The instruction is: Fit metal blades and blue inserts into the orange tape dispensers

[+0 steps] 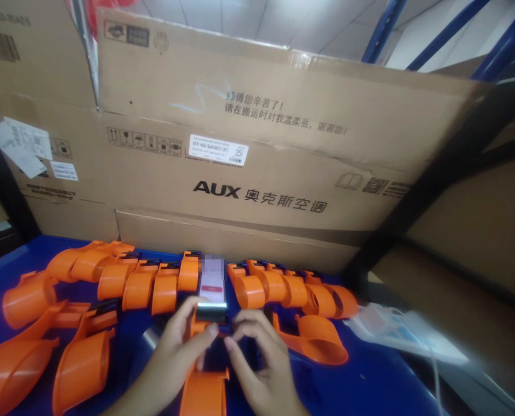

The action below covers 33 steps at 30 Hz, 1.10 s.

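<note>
Low in the middle, my left hand (177, 349) is closed around the neck of an orange plastic holder with a round cup (205, 396). A small block with a shiny silver edge and dark face (211, 312) sits at the holder's upper end, by my left fingertips. To its right, my right hand (263, 361) has its fingers bent and its thumb and forefinger drawn into a pinch beside the holder. Whatever those fingertips hold is too small to make out. Just beyond the block, a phone with a lit screen (212, 280) stands among the other holders.
Several similar orange holders (138, 289) line the blue surface (361, 370) on both sides, some with black clips. Behind rises a large AUX cardboard box (257, 150). A dark rack post (417, 179) slants at right, near a clear plastic bag (404, 329) and a white cable (437, 375).
</note>
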Each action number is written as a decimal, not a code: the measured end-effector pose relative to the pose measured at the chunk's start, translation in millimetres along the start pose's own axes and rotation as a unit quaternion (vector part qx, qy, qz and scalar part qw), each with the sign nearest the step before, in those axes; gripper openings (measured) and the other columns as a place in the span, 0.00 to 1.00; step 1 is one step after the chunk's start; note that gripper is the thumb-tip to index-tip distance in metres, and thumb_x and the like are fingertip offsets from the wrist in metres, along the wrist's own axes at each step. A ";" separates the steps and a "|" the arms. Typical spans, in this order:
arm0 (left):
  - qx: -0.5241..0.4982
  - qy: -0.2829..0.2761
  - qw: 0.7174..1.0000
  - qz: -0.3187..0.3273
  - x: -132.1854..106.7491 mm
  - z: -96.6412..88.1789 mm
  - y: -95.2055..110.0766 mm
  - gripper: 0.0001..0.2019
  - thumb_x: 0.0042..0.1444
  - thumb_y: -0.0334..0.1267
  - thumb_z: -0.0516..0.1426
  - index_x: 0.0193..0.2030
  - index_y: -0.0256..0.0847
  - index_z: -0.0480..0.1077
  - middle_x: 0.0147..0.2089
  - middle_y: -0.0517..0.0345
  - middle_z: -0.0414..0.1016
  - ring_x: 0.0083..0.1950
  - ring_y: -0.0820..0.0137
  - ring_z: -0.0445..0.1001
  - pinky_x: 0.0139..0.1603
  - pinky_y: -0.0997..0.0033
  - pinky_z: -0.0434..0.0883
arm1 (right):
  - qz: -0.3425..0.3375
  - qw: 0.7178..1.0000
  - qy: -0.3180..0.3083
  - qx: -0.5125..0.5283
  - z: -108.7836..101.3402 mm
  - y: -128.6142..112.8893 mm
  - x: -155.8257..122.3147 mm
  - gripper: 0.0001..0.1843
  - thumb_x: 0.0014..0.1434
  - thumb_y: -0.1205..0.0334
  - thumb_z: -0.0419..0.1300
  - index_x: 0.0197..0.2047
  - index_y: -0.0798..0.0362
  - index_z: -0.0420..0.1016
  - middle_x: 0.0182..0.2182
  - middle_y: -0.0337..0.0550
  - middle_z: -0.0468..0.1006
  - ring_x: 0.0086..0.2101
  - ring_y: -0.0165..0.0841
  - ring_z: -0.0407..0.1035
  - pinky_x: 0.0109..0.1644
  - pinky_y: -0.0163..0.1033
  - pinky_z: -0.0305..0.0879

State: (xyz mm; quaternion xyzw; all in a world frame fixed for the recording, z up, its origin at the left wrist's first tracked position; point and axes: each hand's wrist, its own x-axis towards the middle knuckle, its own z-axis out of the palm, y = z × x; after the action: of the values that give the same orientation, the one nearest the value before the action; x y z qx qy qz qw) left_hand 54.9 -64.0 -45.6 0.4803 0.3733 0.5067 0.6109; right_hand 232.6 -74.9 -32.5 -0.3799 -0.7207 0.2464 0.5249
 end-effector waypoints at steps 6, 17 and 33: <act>-0.079 -0.011 0.996 -0.050 -3.3 5.0 -0.3 0.32 0.57 0.42 0.64 0.65 0.46 0.59 0.22 0.68 0.71 0.18 0.76 0.66 0.23 0.78 0.62 | 0.103 0.986 0.041 0.126 -0.5 8.2 -1.9 0.05 0.66 0.57 0.61 0.41 0.48 0.72 0.38 0.44 0.74 0.39 0.37 0.71 0.45 0.40 0.68; -0.143 -0.096 0.977 -0.127 -12.2 8.4 4.5 0.45 0.51 0.37 0.69 0.73 0.52 0.53 0.59 0.41 0.75 0.35 0.60 0.83 0.40 0.58 0.76 | 0.237 0.891 -0.094 0.376 -6.5 7.3 5.9 0.22 0.63 0.51 0.63 0.58 0.45 0.67 0.45 0.46 0.78 0.42 0.40 0.73 0.52 0.46 0.67; -0.063 -0.103 0.983 -0.139 -8.4 10.1 -2.0 0.30 0.60 0.51 0.60 0.65 0.46 0.56 0.33 0.52 0.81 0.33 0.56 0.83 0.39 0.53 0.78 | 0.213 0.946 -0.085 0.229 5.1 1.4 2.6 0.24 0.60 0.41 0.63 0.33 0.48 0.56 0.29 0.34 0.63 0.30 0.29 0.56 0.33 0.33 0.60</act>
State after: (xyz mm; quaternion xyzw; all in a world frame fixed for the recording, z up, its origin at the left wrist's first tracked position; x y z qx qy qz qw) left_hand 63.2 -74.4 -45.2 0.4336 0.3389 0.3873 0.7397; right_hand 227.8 -71.7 -33.7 -0.3719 -0.5887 0.5426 0.4698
